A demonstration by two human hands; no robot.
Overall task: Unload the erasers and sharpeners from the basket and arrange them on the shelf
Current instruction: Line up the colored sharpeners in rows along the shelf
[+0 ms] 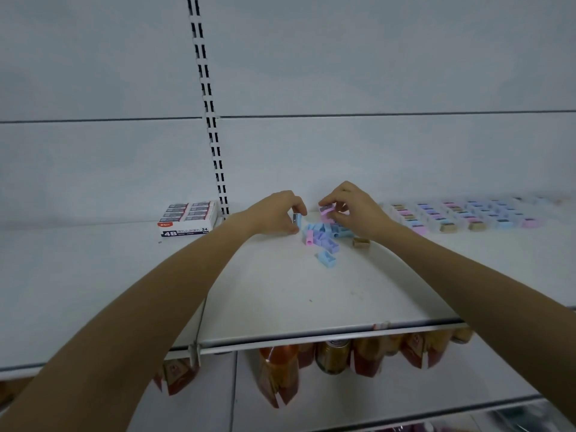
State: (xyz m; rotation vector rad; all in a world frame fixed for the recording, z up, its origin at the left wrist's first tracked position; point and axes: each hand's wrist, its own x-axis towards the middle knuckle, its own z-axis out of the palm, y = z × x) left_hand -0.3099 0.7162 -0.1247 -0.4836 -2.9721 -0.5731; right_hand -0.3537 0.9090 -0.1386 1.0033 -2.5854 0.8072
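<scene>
Two hands are out over the back of the shelf (280,300), yours, working side by side. Your left hand (277,213) has its fingers (294,202) curled and pinching a blue sharpener (297,220) just above the shelf. Your right hand (352,210) pinches a pink sharpener (327,209) between thumb and fingers (343,216), lifted above the heap of sharpeners (324,236), which lies loose near the back edge. A brown sharpener (361,242) sits just beside the heap, under your right wrist. Rows of sharpeners (467,215) line the back edge toward the right end. The box of erasers (187,218) stands at the back edge, left of your hands.
</scene>
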